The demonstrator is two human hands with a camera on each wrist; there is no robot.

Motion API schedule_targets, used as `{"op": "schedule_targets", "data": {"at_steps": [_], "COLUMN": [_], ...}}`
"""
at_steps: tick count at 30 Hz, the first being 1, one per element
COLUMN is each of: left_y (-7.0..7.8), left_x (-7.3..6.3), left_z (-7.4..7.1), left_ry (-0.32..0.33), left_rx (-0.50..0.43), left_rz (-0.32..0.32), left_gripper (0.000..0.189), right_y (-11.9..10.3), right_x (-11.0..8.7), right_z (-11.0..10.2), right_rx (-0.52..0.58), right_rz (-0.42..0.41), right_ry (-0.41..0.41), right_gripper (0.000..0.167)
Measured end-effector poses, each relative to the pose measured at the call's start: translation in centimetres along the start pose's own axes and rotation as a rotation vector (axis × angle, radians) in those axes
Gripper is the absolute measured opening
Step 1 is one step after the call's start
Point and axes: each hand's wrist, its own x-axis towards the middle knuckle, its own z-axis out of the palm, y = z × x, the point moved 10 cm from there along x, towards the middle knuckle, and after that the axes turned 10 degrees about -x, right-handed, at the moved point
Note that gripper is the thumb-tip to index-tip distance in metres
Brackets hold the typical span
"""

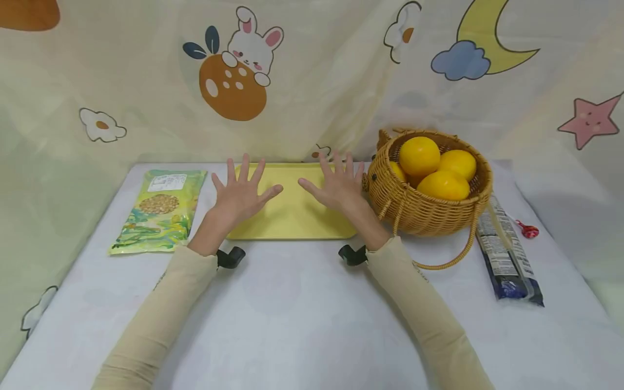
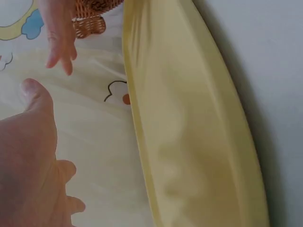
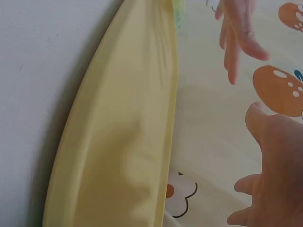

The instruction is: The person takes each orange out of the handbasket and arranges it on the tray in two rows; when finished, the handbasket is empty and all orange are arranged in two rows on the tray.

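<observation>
Both hands are held up with fingers spread above a yellow tray [image 1: 292,216], and neither holds anything. My left hand [image 1: 239,197] is over the tray's left end, its thumb pointing inward. Over the right end is my right hand [image 1: 338,187], close to the wicker basket [image 1: 429,214]. Several yellow round fruits [image 1: 443,185] lie in that basket. In the left wrist view the left hand [image 2: 28,161] shows at the left, beside the tray [image 2: 189,118]. The right wrist view has the right hand [image 3: 279,165] at the right, apart from the tray [image 3: 113,123].
A green and yellow packet [image 1: 163,208] lies flat left of the tray. Right of the basket are a dark, long package [image 1: 507,254] and a small red-wrapped item [image 1: 528,230]. The basket's handle [image 1: 453,262] droops onto the white table [image 1: 292,314]. A patterned cloth [image 1: 317,81] hangs behind.
</observation>
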Motion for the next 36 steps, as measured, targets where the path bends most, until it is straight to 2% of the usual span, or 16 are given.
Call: {"op": "schedule_targets", "data": {"at_steps": [3, 6, 11, 16, 20, 24, 26, 30, 36], "left_y": [0.1, 0.0, -0.3, -1.5, -2.8, -3.9, -4.5, -5.6, -6.5], "left_x": [0.0, -0.2, -1.0, -2.5, -4.0, -5.1, -5.4, -5.7, -5.8], "left_z": [0.1, 0.2, -0.3, -0.5, -0.3, -0.1, 0.0, 0.5, 1.1], "left_ry": [0.017, 0.027, 0.029, 0.028, 0.045, 0.078, 0.092, 0.107, 0.091], "left_rx": [-0.046, -0.146, -0.383, -0.555, -0.592, -0.592, -0.598, -0.603, -0.626], "left_rz": [0.035, 0.091, 0.2, 0.208, 0.203, 0.187, 0.171, 0.142, 0.118], "left_gripper": [0.093, 0.089, 0.079, 0.071, 0.065, 0.065, 0.066, 0.067, 0.07], "right_y": [0.2, 0.2, -0.2, 0.5, 2.8, 6.0, 7.5, 10.0, 13.9], "right_x": [-0.4, -1.3, -4.7, -9.6, -11.7, -11.2, -10.4, -8.1, -3.8], "right_z": [-0.4, -0.9, -2.7, -4.9, -7.6, -10.3, -11.1, -11.9, -13.5], "right_rx": [0.026, 0.099, 0.253, 0.335, 0.389, 0.431, 0.427, 0.369, 0.288], "right_rz": [-0.013, -0.065, -0.23, -0.354, -0.409, -0.38, -0.317, -0.241, -0.238], "right_ry": [0.0, -0.005, 0.007, -0.013, 0.012, 0.014, -0.025, -0.097, -0.202], "right_gripper": [0.089, 0.087, 0.081, 0.069, 0.053, 0.039, 0.037, 0.041, 0.047]}}
